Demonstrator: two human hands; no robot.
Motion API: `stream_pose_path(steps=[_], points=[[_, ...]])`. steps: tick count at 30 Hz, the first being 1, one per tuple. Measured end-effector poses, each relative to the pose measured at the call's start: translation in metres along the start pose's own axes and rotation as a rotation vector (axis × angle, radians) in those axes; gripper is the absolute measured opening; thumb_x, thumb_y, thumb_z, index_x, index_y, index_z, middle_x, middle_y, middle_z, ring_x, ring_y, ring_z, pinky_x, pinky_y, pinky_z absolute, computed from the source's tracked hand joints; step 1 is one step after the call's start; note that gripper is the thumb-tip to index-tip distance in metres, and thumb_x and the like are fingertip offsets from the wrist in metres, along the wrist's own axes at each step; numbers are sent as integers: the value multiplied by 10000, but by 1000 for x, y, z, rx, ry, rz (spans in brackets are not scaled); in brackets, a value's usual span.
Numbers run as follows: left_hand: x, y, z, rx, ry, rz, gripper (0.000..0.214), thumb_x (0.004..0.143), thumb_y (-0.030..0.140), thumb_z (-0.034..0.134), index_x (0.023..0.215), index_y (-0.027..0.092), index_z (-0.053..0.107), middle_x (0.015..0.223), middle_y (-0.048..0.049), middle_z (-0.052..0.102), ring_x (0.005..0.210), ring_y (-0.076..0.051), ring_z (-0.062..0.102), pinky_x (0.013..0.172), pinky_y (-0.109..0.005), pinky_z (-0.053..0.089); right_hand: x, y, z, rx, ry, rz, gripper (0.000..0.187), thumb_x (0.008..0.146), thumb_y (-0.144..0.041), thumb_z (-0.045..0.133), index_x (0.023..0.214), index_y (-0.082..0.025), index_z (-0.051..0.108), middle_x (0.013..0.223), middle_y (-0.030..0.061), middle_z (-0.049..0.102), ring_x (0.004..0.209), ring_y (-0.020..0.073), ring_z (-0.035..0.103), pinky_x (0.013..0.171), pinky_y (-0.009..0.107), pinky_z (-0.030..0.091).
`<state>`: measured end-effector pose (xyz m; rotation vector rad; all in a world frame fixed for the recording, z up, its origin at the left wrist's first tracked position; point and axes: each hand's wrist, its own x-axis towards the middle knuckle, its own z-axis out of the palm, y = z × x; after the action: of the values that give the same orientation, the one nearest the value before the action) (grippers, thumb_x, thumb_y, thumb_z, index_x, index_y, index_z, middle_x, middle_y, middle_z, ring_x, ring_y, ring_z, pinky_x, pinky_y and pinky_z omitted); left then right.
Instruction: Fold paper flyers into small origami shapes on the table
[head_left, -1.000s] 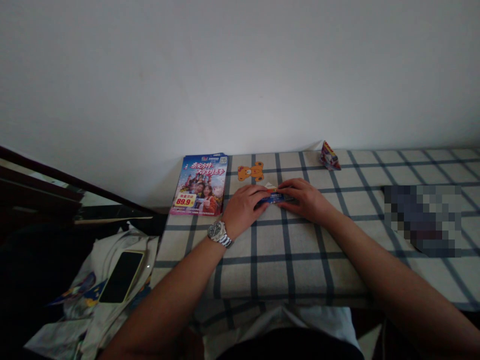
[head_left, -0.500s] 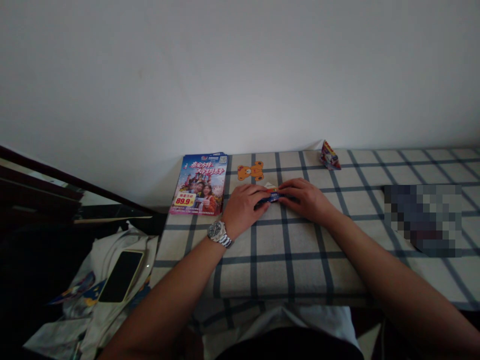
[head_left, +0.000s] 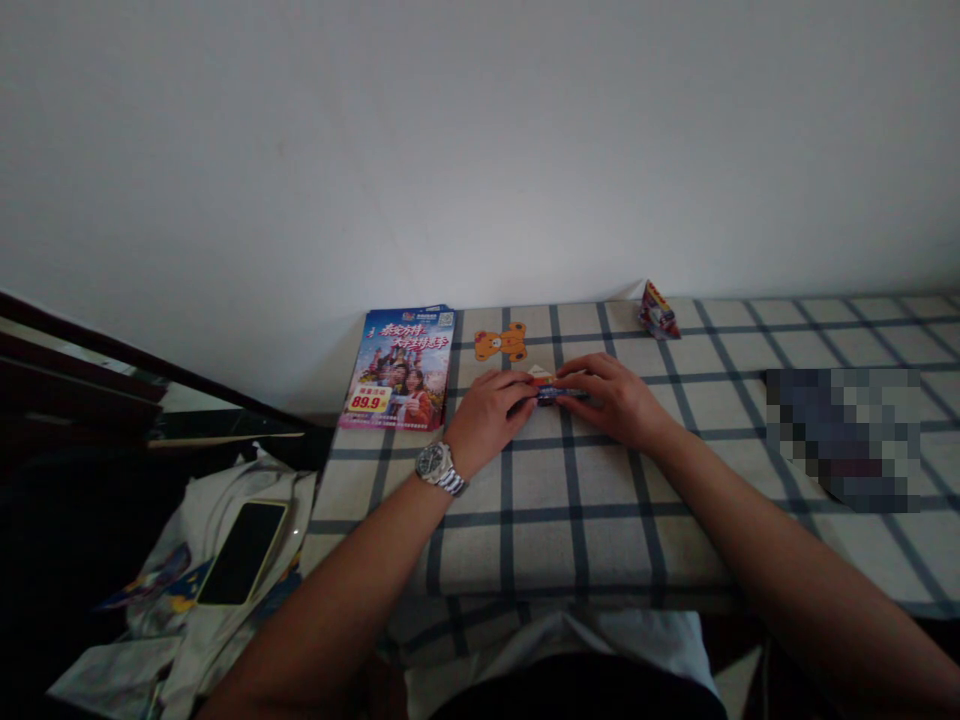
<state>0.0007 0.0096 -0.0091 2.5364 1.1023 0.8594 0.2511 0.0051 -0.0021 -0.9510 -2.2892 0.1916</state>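
Observation:
Between my two hands, low over the checked cloth, is a small folded paper [head_left: 547, 390], printed dark blue with a red and yellow band and a pale pointed top. My left hand [head_left: 491, 415], with a metal watch [head_left: 440, 468] on its wrist, grips the paper's left end between thumb and fingers. The right end is pinched by my right hand [head_left: 616, 400]. My fingers cover both ends of the paper. Just beyond my left hand, an orange bear cutout [head_left: 501, 343] lies flat on the cloth.
A stack of printed flyers [head_left: 397, 370] lies to the left. A folded colourful paper piece [head_left: 658, 312] stands near the wall. At right is a blurred-out dark item [head_left: 832, 435]. A phone [head_left: 244, 553] rests on a pale bag [head_left: 202, 500] at lower left. The checked tablecloth [head_left: 600, 550] covers the table.
My right fingers have lifted and spread slightly at the paper's right end, and more of its dark blue edge shows. My left hand has barely moved.

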Motion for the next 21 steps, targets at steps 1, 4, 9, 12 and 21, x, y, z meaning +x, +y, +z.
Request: stream_pose_path(steps=[1,4,9,12,21], points=[[0,0,0,-2,2,-3,140,996,220,654,1096,207,753,1220,-56,736,1091,-222,673,1000,-433,555,0,-1,-1,-3,-6,-7,189,993,-299,664,1157,-244,741,1165,110,701,1079,270,662,935,456,563],[-1,2,0,1,10,-16,128,999,221,650,1069,202,756,1214,-51,740,1091,-224,673,995,-426,567,-1,-4,-3,-12,-24,-43,168,969,-318,697,1106,-244,759,1134,110,676,1056,274,639,911,454,556],[0,4,-2,23,16,-40,128,1000,226,651,1065,215,761,1223,-42,746,1105,-228,680,999,-429,576,-1,-9,-2,-99,-72,-67,192,962,-339,699,1102,-235,779,1102,119,637,1014,282,587,881,453,539],[0,5,-3,20,28,-59,146,1009,245,644,1097,218,756,1215,-38,755,1110,-222,689,1002,-422,579,-1,-12,-2,-183,-107,-35,252,975,-371,676,1166,-241,777,1021,114,605,940,273,547,823,432,527],[1,8,-5,36,57,-118,178,1012,223,630,1154,216,736,1114,-43,782,1023,-220,709,946,-395,580,0,-18,-6,-349,-137,0,317,988,-344,657,1294,-285,717,991,105,637,921,280,552,814,432,508]])
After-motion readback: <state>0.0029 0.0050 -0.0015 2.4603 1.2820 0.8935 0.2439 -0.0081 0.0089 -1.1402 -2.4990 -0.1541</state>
